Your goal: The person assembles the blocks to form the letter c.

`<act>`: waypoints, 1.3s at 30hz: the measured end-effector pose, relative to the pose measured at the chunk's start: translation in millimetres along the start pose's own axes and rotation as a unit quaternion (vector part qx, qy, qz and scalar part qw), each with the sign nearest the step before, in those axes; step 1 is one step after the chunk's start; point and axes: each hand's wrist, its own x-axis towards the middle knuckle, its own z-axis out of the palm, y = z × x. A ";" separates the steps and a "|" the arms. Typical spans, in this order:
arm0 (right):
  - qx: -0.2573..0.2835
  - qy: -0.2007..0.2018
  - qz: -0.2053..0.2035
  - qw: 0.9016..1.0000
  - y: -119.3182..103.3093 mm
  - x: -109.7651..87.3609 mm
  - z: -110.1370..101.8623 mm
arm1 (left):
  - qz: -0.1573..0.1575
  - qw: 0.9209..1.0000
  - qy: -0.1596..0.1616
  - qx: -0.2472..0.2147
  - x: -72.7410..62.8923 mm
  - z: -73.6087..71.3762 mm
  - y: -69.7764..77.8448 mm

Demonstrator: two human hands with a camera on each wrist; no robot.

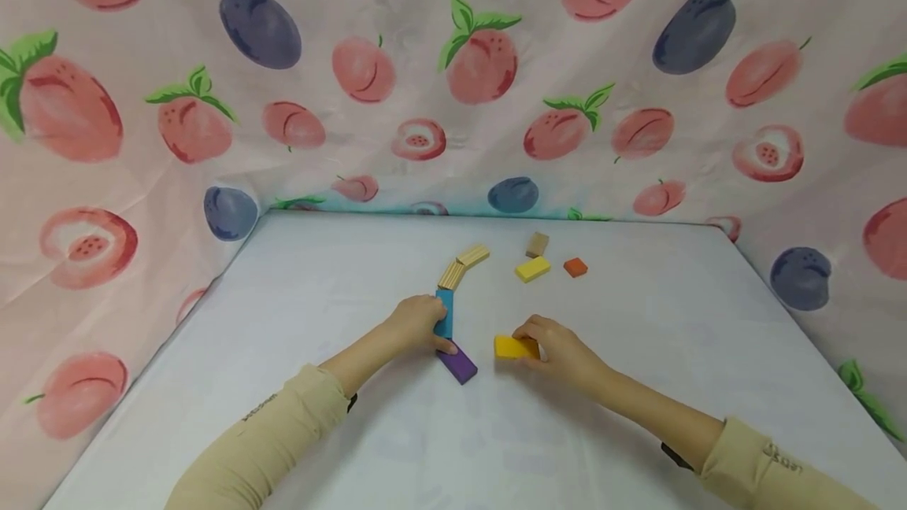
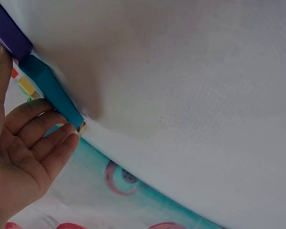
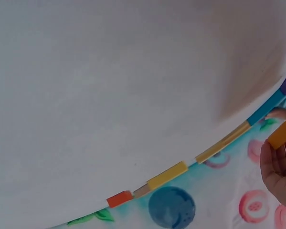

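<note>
In the head view my left hand [image 1: 420, 323] is at the row's near end, touching a blue block [image 1: 445, 313] with its fingertips. Its thumb rests against a purple block [image 1: 459, 364], which meets the blue one at an angle. The left wrist view shows the fingers [image 2: 47, 131] along one side of the blue block [image 2: 52, 86] and the thumb by the purple block [image 2: 11, 31]. My right hand [image 1: 567, 352] pinches a deep-yellow block [image 1: 512, 348] to the right of the purple one, apart from it. That yellow block [image 3: 282, 133] also shows in the right wrist view.
Two natural-wood blocks, a nearer one [image 1: 451, 275] and a farther one [image 1: 473, 256], continue the curved row beyond the blue block. Farther right lie a light-yellow block [image 1: 533, 268], another wooden block [image 1: 537, 244] and an orange-red block [image 1: 575, 267]. Fruit-printed cloth [image 1: 425, 61] rises behind the white tabletop [image 1: 283, 290].
</note>
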 end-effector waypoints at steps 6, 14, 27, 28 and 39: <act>0.008 -0.015 0.005 1.000 -9.3 -3.6 6.2 | 0.007 1.000 0.006 -0.003 -1.8 2.3 -1.8; 0.013 -0.040 -0.003 0.999 -10.8 -2.7 12.5 | 0.001 1.000 0.004 -0.002 -1.4 2.3 -2.6; 0.022 -0.086 -0.003 0.996 -12.0 -0.3 24.1 | -0.009 1.000 -0.007 -0.005 -4.2 0.5 -1.0; 0.022 -0.090 -0.004 0.996 -11.7 0.1 24.7 | -0.008 1.000 -0.007 -0.005 -4.0 0.5 -1.1; 0.019 -0.106 -0.003 0.994 -8.7 -0.4 28.7 | 0.004 1.000 0.000 0.000 0.9 3.7 -1.9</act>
